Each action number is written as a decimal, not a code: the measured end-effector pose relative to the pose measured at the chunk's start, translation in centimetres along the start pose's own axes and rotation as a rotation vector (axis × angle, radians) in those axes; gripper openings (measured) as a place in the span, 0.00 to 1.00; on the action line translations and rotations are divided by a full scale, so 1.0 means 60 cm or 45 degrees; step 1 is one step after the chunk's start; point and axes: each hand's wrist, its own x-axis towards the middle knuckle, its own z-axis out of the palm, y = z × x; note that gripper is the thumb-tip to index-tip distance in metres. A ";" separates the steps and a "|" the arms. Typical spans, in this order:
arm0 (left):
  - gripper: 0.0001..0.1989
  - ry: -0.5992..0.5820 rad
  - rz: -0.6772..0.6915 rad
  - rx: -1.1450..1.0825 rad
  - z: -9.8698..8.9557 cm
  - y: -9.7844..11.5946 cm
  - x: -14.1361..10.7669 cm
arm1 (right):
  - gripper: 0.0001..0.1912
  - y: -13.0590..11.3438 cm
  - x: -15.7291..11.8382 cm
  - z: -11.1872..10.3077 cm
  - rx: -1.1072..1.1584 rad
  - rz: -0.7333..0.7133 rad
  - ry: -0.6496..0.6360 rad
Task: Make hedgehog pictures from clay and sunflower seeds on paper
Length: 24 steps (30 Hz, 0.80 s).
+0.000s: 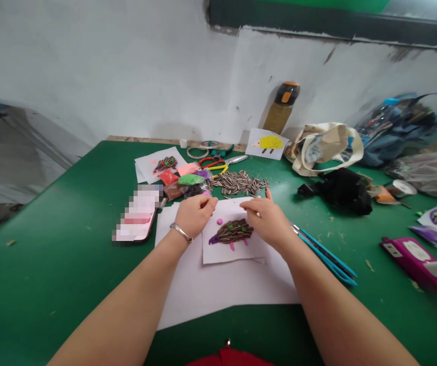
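Left hand is curling inward, can't tell if it's pinching anything; right hand is curving over the top edge of the card. Soft clay hedgehog is sitting on that light card between both hands; best held by card edges.

**Clay hedgehog on a white card**
Striped sunflower seeds overlap in rows across its brown clay body, dotted with small green clay bits. A purple clay snout points left, and pink clay feet sit below. A loose pink clay ball lies just above the snout. The card sits slightly askew on a larger white sheet.
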 end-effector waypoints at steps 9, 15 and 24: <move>0.15 -0.057 0.138 0.352 0.005 -0.002 -0.004 | 0.14 0.020 0.001 -0.004 -0.216 0.046 -0.191; 0.14 -0.069 0.100 0.350 0.003 0.000 -0.002 | 0.10 0.020 0.002 -0.001 -0.215 -0.002 -0.226; 0.14 -0.044 0.098 0.288 0.005 -0.004 -0.001 | 0.07 0.027 0.004 -0.003 -0.130 0.024 -0.202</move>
